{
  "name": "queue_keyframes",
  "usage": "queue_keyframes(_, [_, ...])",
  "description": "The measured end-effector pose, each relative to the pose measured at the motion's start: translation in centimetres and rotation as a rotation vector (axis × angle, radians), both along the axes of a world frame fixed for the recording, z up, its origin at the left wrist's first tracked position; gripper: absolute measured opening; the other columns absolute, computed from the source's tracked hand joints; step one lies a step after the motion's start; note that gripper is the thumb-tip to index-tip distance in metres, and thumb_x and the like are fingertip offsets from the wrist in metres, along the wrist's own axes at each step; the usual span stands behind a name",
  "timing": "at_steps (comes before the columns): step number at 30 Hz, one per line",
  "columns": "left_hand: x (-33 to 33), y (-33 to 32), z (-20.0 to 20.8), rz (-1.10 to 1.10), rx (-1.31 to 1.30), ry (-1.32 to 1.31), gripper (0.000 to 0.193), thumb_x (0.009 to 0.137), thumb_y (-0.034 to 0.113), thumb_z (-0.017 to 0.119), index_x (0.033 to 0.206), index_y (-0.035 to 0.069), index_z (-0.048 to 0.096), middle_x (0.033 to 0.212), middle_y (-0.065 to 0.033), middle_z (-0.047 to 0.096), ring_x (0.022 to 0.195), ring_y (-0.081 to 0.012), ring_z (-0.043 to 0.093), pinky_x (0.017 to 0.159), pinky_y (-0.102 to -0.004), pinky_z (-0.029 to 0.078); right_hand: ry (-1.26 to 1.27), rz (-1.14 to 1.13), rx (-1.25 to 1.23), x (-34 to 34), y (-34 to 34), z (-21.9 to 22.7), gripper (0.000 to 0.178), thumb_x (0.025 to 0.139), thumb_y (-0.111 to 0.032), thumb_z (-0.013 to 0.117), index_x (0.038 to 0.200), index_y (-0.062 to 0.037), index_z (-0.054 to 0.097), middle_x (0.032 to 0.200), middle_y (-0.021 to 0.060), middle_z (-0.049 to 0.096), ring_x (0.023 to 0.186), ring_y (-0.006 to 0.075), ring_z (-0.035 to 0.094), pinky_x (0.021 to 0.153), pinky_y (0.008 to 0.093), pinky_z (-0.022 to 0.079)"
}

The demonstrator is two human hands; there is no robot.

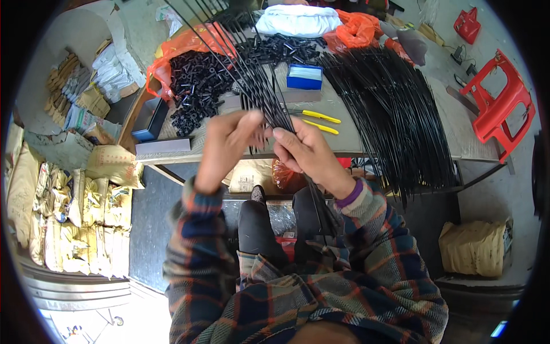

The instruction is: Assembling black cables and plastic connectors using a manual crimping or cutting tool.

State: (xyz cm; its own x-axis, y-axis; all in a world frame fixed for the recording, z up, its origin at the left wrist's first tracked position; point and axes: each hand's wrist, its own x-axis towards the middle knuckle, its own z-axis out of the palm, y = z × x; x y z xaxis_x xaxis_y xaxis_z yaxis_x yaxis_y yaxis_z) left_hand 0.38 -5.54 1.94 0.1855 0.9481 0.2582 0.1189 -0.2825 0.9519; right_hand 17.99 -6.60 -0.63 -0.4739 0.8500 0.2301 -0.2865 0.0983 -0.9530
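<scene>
the right hand (314, 153), at the centre of the frame, has its grip closed round a bundle of thin black rods (276, 114). the bundle slants from the upper middle of the frame down through the hand, its lower ends hanging past the front edge of the surface (467, 135). the left hand (224, 143), just left of centre, is raised beside the bundle with fingers bent; they are blurred, so i cannot tell whether its grip is open or closed on a rod.

behind the hands, yellow-handled pliers (321, 115) lie just right of the bundle, with a small blue box (305, 78) above them. a heap of small black parts (197, 80) spreads over the upper left of the surface, next to an orange-red plastic bag (159, 70). a dark blue open box (151, 119) stands left of the heap. a large pile of black rods (395, 109) covers the upper right, overhanging the front edge. a red plastic stool (504, 112) is at the far right.
</scene>
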Motion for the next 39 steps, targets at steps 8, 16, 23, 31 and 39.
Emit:
queue_keyframes(8, [0.0, -1.1, 0.0, 0.057, 0.157, -0.179, 0.015, 0.083, 0.002, 0.057, 0.097, -0.001, 0.062, 0.089, -0.0071, 0.065, 0.082, -0.0141, 0.061, 0.069, -0.0204, 0.046, -0.019, 0.544, -0.237, -0.2, -2.6, 0.5, 0.027, 0.093, -0.016, 0.04, 0.112, 0.0029, 0.042, 0.077, 0.0122, 0.059, 0.063, 0.0177, 0.062, 0.054, 0.0244, 0.051])
queue_keyframes(16, [-0.6, -0.3, -12.1, 0.032, 0.024, -0.195, 0.015, 0.083, 0.002, 0.053, 0.095, -0.003, 0.059, 0.08, -0.0064, 0.062, 0.068, -0.0108, 0.051, 0.059, -0.0281, 0.043, 0.097, 0.367, -0.184, 0.7, -1.0, 2.8, 0.019, 0.093, -0.012, 0.037, 0.1, 0.0042, 0.044, 0.078, 0.0167, 0.06, 0.063, 0.0212, 0.063, 0.056, 0.0278, 0.052])
queue_keyframes(23, [-4.1, 24.4, -13.1, -0.682, 1.085, 0.283, 0.023, 0.086, 0.019, 0.05, 0.105, 0.007, 0.057, 0.106, -0.0085, 0.055, 0.085, -0.0197, 0.055, 0.071, -0.0338, 0.048, 0.123, 0.256, 0.119, -1.3, -0.9, -5.1, 0.017, 0.092, -0.007, 0.038, 0.098, 0.0054, 0.048, 0.087, 0.0169, 0.061, 0.082, 0.0216, 0.062, 0.073, 0.0298, 0.051])
queue_keyframes(31, [-6.4, 28.5, -11.9, 0.228, 0.949, 1.441, 0.036, 0.08, 0.007, 0.047, 0.115, 0.009, 0.05, 0.108, -0.0071, 0.057, 0.098, -0.0231, 0.056, 0.083, -0.0326, 0.043, 0.214, 0.135, -0.281, -5.6, 2.3, -20.2, 0.019, 0.093, -0.011, 0.039, 0.101, 0.0034, 0.047, 0.094, 0.0112, 0.058, 0.089, 0.0183, 0.059, 0.081, 0.0305, 0.048])
queue_keyframes(39, [-5.7, 9.4, -10.1, -0.452, 0.516, 1.1, 0.092, 0.065, 0.046, 0.069, 0.135, 0.004, 0.027, 0.142, -0.0147, 0.022, 0.131, -0.0304, 0.02, 0.107, -0.0367, 0.016, -0.026, 0.164, -0.168, -4.4, 3.7, -23.6, 0.023, 0.093, -0.017, 0.044, 0.103, -0.0006, 0.055, 0.098, 0.0057, 0.059, 0.096, 0.0135, 0.054, 0.087, 0.0269, 0.042])
